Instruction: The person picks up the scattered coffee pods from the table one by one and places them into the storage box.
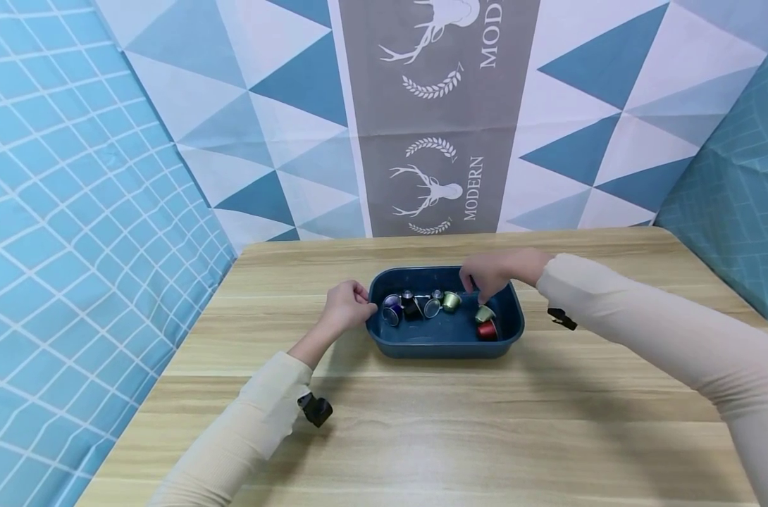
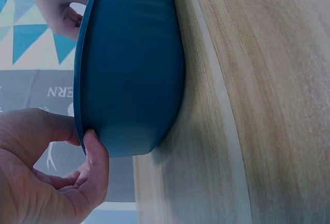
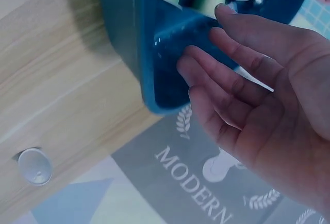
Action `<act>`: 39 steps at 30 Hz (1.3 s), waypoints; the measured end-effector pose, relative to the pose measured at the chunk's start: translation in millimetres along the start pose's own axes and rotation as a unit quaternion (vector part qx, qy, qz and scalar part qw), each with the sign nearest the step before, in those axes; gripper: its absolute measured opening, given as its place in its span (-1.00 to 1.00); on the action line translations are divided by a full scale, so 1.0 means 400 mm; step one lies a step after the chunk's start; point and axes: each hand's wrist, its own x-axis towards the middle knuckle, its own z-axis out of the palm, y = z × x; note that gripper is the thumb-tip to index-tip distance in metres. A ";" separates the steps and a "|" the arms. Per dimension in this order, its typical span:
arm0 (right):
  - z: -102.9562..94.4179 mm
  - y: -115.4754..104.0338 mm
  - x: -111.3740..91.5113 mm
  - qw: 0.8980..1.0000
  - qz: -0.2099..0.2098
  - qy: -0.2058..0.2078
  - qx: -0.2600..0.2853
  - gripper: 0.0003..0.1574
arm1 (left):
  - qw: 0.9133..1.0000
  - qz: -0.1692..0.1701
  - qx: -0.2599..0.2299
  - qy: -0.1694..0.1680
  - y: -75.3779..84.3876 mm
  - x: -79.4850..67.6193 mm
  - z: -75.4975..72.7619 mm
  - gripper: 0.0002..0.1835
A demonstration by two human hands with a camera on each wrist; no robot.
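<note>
A dark blue plastic bin (image 1: pixel 444 350) stands on the table with several coffee capsules inside. My left hand (image 1: pixel 347 308) pinches its left rim between thumb and fingers, as the left wrist view shows on the bin wall (image 2: pixel 134 69). My right hand (image 1: pixel 488 273) reaches over the right part of the bin, fingers loosely bent and apart, with nothing between them in the right wrist view. Below its fingertips lies a pale green capsule (image 1: pixel 483 315), beside a red capsule (image 1: pixel 487 331). A gold-green capsule (image 1: pixel 451 302), a black capsule (image 1: pixel 412 310) and purple capsules (image 1: pixel 392 301) lie further left.
One silver capsule (image 3: pixel 35 166) lies on the wooden table (image 1: pixel 422 436) outside the bin, seen in the right wrist view. A patterned cloth (image 1: pixel 435 113) hangs behind the table's far edge. Blue cloths hang at both sides.
</note>
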 end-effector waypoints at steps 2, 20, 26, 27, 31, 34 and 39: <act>-0.007 0.010 -0.012 1.000 -0.002 0.005 0.007 -0.71 | 1.000 0.001 0.001 0.001 0.002 -0.002 0.000 -0.81; -0.013 0.120 -0.092 0.991 0.010 0.123 0.054 -0.80 | 1.000 0.001 0.001 0.004 0.004 -0.007 -0.001 -0.80; 0.016 0.161 -0.107 0.983 0.008 0.177 0.056 -0.84 | 1.000 0.000 0.000 0.004 -0.001 -0.004 0.000 -0.80; 0.021 0.168 -0.110 0.982 0.010 0.181 0.054 -0.84 | 1.000 -0.001 -0.001 0.004 -0.002 -0.004 0.000 -0.80; 0.045 0.198 -0.119 0.980 0.022 0.189 0.051 -0.86 | 1.000 -0.002 -0.005 0.006 -0.002 -0.005 0.001 -0.80; 0.064 0.221 -0.123 0.979 0.034 0.197 0.050 -0.86 | 1.000 -0.003 -0.008 0.006 0.000 -0.007 0.002 -0.80; 0.091 0.255 -0.125 0.974 0.036 0.220 0.044 -0.86 | 1.000 -0.005 -0.011 0.005 -0.001 -0.009 0.003 -0.81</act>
